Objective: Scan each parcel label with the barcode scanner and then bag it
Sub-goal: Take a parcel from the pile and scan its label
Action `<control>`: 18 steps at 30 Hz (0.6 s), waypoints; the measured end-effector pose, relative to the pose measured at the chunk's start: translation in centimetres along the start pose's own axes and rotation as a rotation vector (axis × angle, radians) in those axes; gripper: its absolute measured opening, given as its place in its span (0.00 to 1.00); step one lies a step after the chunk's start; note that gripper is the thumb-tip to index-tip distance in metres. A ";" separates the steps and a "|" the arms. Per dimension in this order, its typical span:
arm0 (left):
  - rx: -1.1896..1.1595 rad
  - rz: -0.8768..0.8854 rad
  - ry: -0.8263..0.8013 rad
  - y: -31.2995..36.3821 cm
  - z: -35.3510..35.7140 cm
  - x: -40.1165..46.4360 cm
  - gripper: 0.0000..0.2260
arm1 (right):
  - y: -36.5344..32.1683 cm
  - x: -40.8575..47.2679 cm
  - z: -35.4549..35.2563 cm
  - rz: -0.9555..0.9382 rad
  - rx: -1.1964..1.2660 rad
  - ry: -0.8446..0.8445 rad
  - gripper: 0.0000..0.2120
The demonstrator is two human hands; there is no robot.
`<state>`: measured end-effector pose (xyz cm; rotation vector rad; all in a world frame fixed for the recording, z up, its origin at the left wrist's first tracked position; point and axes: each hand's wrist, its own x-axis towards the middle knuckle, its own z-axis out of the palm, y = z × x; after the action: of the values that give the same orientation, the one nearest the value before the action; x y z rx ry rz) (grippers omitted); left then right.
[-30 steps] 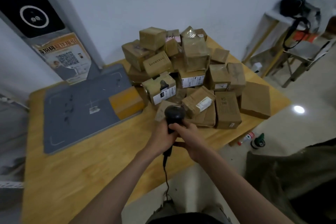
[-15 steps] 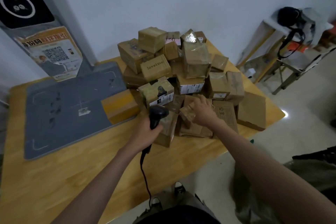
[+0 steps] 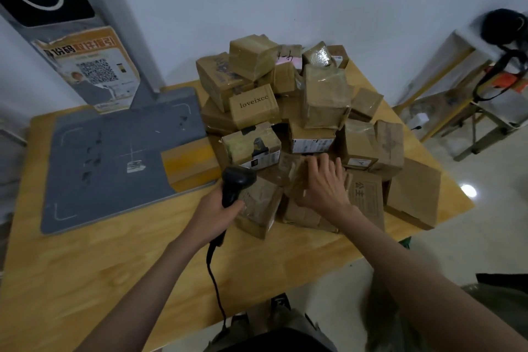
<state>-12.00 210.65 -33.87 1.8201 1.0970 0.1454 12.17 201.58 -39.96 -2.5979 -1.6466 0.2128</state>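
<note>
Left hand (image 3: 215,216): gripping the handle of the barcode scanner (image 3: 235,183), fingers wrapping round it from the left, at the near-left foot of the pile.
Barcode scanner: black, head pointing away from the person toward the parcels; its black cable (image 3: 215,280) is hanging down past the near counter edge.
Right hand (image 3: 323,183): lying palm-down on a crumpled brown parcel (image 3: 297,177) low at the front of the pile, fingers spreading wide and pressing on it rather than closing round it.
Parcel pile (image 3: 300,123): many taped brown cardboard boxes heaping on the right half of the counter (image 3: 128,260), reaching back to the wall.
Printed box (image 3: 253,106): sitting mid-left in the pile, showing the word "loveixcc".
Labelled boxes: a tape-wrapped box with a white label (image 3: 253,147) is resting just behind the scanner head; another with a white label (image 3: 313,141) is sitting just beyond the right hand's fingertips.
Flat box (image 3: 413,193): lying at the right end of the pile near the counter corner.
Grey mat (image 3: 114,157): covering the left rear of the counter, with a yellow-brown box (image 3: 190,163) sitting at its right edge.
Poster with QR code (image 3: 91,68): hanging on a grey post behind the mat.
Stand (image 3: 485,100): standing on the floor at right, carrying a dark object too blurred to identify.
</note>
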 end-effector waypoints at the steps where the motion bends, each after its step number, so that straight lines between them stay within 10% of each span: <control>1: -0.011 0.003 0.008 0.1 0.2 0.3 0.07 | 0.2 -0.3 0.2 0.005 0.036 0.073 0.49; 18: -0.008 0.034 0.008 2.4 4.2 1.2 0.03 | 3.7 -4.8 -0.5 0.070 0.250 -0.179 0.37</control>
<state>-7.60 208.36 -34.63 1.8329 1.0699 0.1779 13.56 195.62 -39.49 -2.5091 -1.4683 0.6280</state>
